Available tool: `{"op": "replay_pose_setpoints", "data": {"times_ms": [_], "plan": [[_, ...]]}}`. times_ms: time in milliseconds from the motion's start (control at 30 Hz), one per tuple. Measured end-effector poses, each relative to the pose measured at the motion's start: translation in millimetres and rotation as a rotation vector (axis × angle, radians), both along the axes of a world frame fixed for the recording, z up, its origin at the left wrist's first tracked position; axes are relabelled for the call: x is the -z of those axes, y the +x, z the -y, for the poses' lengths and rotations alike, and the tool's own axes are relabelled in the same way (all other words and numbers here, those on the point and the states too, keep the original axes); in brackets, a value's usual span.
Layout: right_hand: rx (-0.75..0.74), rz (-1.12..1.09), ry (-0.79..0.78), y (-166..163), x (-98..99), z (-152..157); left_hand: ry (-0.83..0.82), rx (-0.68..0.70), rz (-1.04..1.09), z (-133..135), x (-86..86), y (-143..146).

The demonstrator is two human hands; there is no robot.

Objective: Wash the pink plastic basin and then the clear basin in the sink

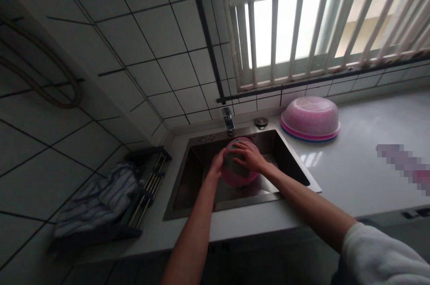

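Over the steel sink [188, 173] I hold a small pink bowl [239, 176] under the faucet [228, 120]. My left hand [217, 164] grips the bowl's left side. My right hand [247, 155] lies across its top with curled fingers, pressing what looks like a dark greenish pad; I cannot make it out clearly. Both forearms reach in from the bottom of the view.
A pink upturned colander [311, 117] stacked on other basins sits on the white counter [363, 173] to the right. Left of the sink a striped cloth [97, 200] lies on a dish rack [149, 182]. Tiled wall and barred window [302, 20] stand behind.
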State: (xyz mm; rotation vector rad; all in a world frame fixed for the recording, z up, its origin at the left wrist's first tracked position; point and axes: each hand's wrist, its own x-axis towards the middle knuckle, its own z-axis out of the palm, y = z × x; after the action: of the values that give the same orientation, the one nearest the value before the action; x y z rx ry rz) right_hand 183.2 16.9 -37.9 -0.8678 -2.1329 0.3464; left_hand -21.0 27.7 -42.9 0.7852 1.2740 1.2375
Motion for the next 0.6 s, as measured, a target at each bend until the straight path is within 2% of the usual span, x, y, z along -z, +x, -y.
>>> {"op": "replay_pose_setpoints", "data": {"times_ms": [133, 200, 267, 367, 467, 533, 600], "plan": [[0.174, -0.217, -0.192, 21.7, 7.5, -19.7, -0.017, -0.036, 0.013, -0.1, -3.6, 1.2], [0.181, -0.199, -0.175, 18.8, 7.1, -16.3, -0.018, -0.059, 0.017, -0.5, -5.0, 0.9], [0.141, -0.1, -0.077, 6.7, 3.8, -5.0, -0.026, -0.079, 0.023, -0.7, -5.5, 0.2], [-0.015, 0.075, 0.058, -14.1, -2.2, 12.4, -0.046, -0.064, 0.036, -0.7, -5.6, -0.4], [-0.099, 0.099, 0.082, -17.5, -3.6, 12.6, -0.06, -0.025, 0.058, -0.7, -5.6, 0.0], [-0.036, -0.001, 0.018, -7.6, -0.3, 2.5, -0.053, -0.016, 0.076, -0.6, -5.1, 0.3], [0.115, -0.165, -0.1, 6.7, 5.3, -10.4, -0.037, -0.02, 0.069, 0.1, -4.1, 0.2]]}}
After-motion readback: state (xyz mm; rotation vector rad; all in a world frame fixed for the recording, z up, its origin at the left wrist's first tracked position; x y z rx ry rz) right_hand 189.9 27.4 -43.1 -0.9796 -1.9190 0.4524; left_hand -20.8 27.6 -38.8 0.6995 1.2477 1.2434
